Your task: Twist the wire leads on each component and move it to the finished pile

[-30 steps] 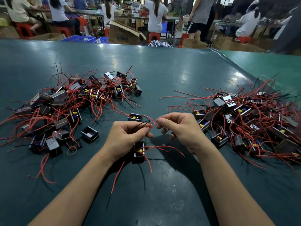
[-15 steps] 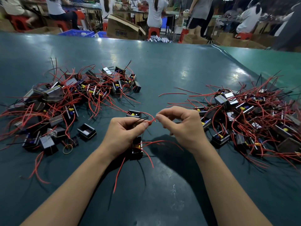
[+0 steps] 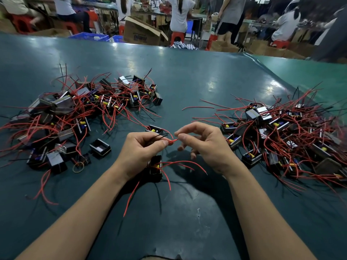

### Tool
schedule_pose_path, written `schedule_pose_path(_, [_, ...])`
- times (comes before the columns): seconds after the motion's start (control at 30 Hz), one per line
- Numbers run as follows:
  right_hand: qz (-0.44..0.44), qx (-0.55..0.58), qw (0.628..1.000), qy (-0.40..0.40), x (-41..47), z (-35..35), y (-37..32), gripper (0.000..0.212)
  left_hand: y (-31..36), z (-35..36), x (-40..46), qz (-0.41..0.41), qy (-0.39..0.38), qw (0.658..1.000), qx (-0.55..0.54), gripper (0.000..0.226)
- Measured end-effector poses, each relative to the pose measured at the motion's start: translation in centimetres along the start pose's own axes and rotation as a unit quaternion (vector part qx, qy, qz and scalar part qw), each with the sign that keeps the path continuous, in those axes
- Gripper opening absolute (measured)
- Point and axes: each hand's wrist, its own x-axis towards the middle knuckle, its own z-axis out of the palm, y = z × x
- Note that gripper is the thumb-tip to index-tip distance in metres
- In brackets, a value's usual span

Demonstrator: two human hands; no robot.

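A small black component (image 3: 156,167) with yellow parts hangs under my left hand (image 3: 139,149), its red and black wires trailing down over the table. Between thumb and forefinger, my left hand pinches a bundle of its leads. My right hand (image 3: 206,145) pinches the red tips of those leads (image 3: 173,141) between thumb and forefinger, its other fingers curled loosely. A pile of similar components with red wires (image 3: 75,117) lies at the left. A second such pile (image 3: 285,134) lies at the right.
The dark green table mat (image 3: 187,76) stretches away to the far edge. One component (image 3: 154,129) lies just beyond my hands, a black frame (image 3: 100,148) and a rubber band (image 3: 78,167) to the left. Several people sit or stand at benches behind, among cardboard boxes.
The view has tilted down slightly. My hands stay together at the wire tips, and my right hand's fingers have shifted on the leads.
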Motion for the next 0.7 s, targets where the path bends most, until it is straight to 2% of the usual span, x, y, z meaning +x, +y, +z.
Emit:
schedule_pose_path(0.3, [0.012,-0.009,1.0,0.013,-0.05,0.27,0.07,0.011,-0.44,0.19,0.22,0.029,0.044,0.999,0.005,0.015])
schedule_pose_path(0.57, [-0.006,-0.01,1.0,0.018,-0.13,0.64,-0.1,0.013,-0.56,-0.07,0.32,0.031,0.029,0.999,-0.013,0.006])
schedule_pose_path(0.7, [-0.021,-0.012,0.999,0.026,-0.07,0.69,-0.11,0.014,-0.75,-0.1,0.48,0.019,0.045,0.999,-0.017,0.01])
